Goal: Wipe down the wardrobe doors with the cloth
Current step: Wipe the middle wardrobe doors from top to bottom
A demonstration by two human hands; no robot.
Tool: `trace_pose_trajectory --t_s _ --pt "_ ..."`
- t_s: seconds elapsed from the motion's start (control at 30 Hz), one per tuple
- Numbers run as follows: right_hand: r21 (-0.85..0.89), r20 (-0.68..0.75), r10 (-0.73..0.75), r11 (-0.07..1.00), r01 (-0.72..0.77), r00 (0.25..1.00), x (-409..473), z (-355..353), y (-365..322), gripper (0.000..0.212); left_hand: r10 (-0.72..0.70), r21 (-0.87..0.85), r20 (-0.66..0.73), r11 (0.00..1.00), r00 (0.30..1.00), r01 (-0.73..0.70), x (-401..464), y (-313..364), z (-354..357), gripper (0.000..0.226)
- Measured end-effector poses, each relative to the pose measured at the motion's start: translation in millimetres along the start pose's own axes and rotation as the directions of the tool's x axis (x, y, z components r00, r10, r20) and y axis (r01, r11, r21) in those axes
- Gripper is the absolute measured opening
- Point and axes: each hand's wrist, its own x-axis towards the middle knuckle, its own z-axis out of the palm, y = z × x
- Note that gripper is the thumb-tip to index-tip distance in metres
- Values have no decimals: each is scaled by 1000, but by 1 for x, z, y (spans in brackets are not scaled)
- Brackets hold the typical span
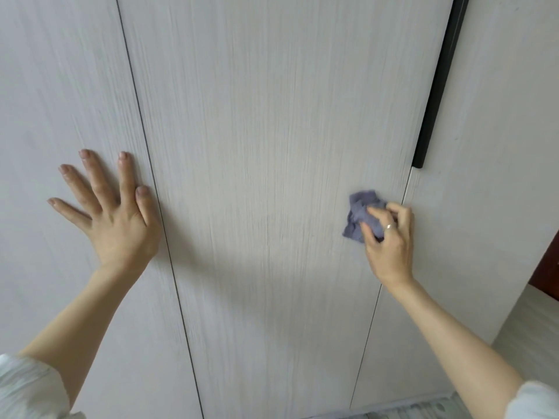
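Right now your right hand has its fingers curled around a crumpled blue-grey cloth, pressing it against the pale wood-grain middle wardrobe door, low on that panel and just left of the seam with the right-hand door. A silver ring sits on one finger of that hand. Your left hand lies flat with straight, spread fingers on the left-hand door, holding nothing, its thumb just beside the dark seam. A long black bar handle runs down the far edge of the middle door, above the cloth. Pale flooring shows at the near right, and white sleeves cover both upper arms.
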Motion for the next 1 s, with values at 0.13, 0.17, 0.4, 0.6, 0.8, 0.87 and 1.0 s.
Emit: trace_pose_trajectory --t_s 0.13,0.17,0.4,0.6,0.8,0.87,1.0 --pt "-65 217 -42 996 57 975 -79 -8 21 22 -8 6 9 1000 1000 7 -16 -6 8 52" --pt "-81 254 -38 995 60 966 -79 -10 20 21 -16 2 14 1000 1000 16 -19 -7 10 52" --pt "-22 -48 85 996 -86 995 41 2 -24 35 -5 -18 21 1000 1000 5 -25 -10 14 52" --pt "23 189 -259 966 259 947 -51 14 -23 33 8 -7 0 1000 1000 -8 -26 -13 17 52" --pt "-45 401 -363 910 413 841 -42 0 -12 26 18 -4 -11 1000 1000 -18 -26 -13 17 51" --pt "-98 209 -324 932 349 923 3 2 -18 27 13 -2 -11 1000 1000 -13 -26 -14 17 51" --pt "-97 -92 -124 989 115 988 46 21 -39 36 12 1 -17 1000 1000 -12 -27 -14 18 51"
